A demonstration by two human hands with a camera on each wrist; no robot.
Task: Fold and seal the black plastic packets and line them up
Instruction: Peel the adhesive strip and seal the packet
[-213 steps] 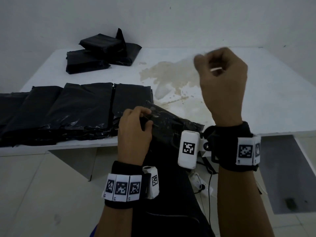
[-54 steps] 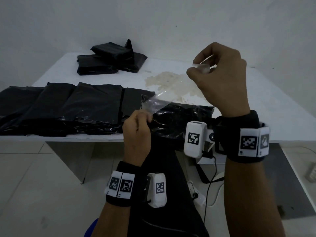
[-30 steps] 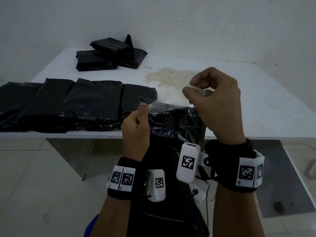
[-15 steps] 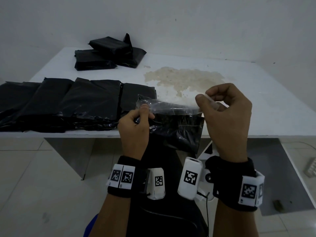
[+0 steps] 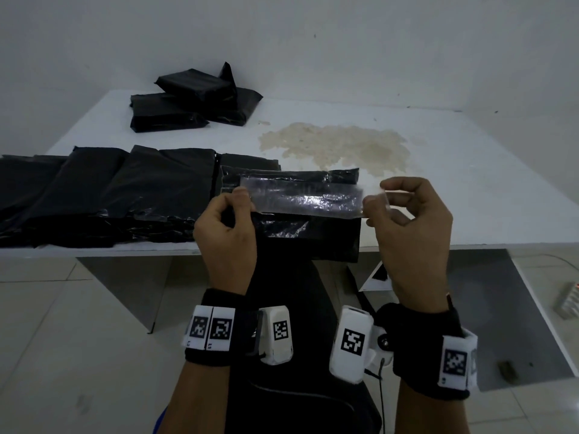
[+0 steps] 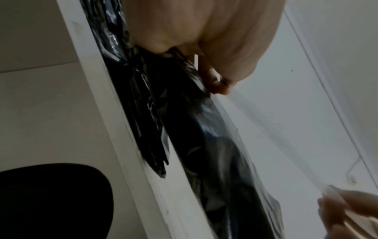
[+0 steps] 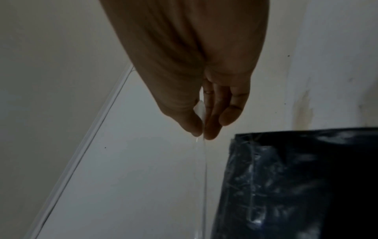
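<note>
A black plastic packet [image 5: 313,239] lies at the table's front edge and hangs partly over it. A clear tape strip [image 5: 300,200] is stretched level just above the packet's folded top. My left hand [image 5: 242,198] pinches the strip's left end at the packet's left edge; the fingertips [image 6: 218,86] show in the left wrist view. My right hand [image 5: 380,195] pinches the strip's right end, past the packet's right edge. In the right wrist view, thumb and finger [image 7: 201,134] hold the tape [image 7: 204,161] beside the packet [image 7: 296,177].
A row of flat black packets [image 5: 109,189] lines the front left of the white table [image 5: 485,198]. A loose pile of black packets [image 5: 188,101] sits at the back left. A brown stain [image 5: 338,145] marks the middle. Walls close in behind and to the right.
Both hands came down with the tape. My right hand moved right and lower, pulling the strip out level across the packet's top. The left hand kept its place.
</note>
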